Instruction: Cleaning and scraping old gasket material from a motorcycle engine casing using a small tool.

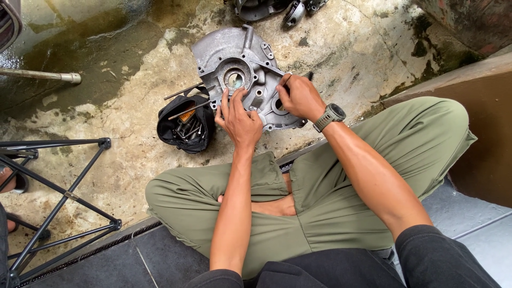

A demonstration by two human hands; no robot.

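Wet concrete floor (122, 80): your left hand (240, 120) is pressing flat on the engine casing (240, 64), right hand (301, 96) gripping a thin tool (298, 77), likely slipping if the casing shifts.

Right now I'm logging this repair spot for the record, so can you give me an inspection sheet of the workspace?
Surface: rough concrete floor, stained and damp in patches.
Job's things: grey metal engine casing lying flat on the floor.
Clutter: open black tool bag with tools sticking out, left of the casing; more metal parts beyond it.
Hands: left hand flat on the casing; right hand pinches a thin dark tool at the casing's edge.
Cables: nothing seen.
Surroundings: black metal stand at left; metal pipe; dark tiles under the seated person.
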